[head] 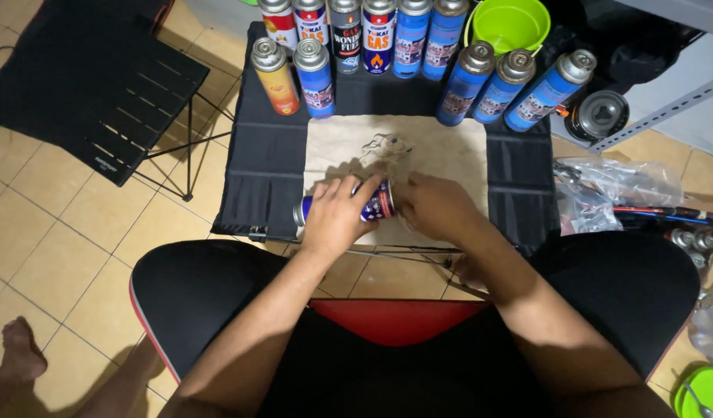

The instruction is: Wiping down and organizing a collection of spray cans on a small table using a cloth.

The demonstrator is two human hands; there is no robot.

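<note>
A blue gas canister (376, 203) lies on its side on a stained cream cloth (441, 147), which covers the middle of a low black folding table (255, 170). My left hand (337, 213) wraps over the canister's body from the near side. My right hand (434, 205) is closed at the canister's right end, hiding what is there. A small metal wire piece (386, 145) lies on the cloth just beyond my hands. Both forearms reach in from the bottom over my lap.
Several upright gas canisters (314, 77) line the table's far edge, mostly blue, one orange (275, 75). A lime bucket (511, 23) stands behind them. A second black folding table (101, 85) is at left. Plastic bags (620, 186) and tools lie at right on the tiled floor.
</note>
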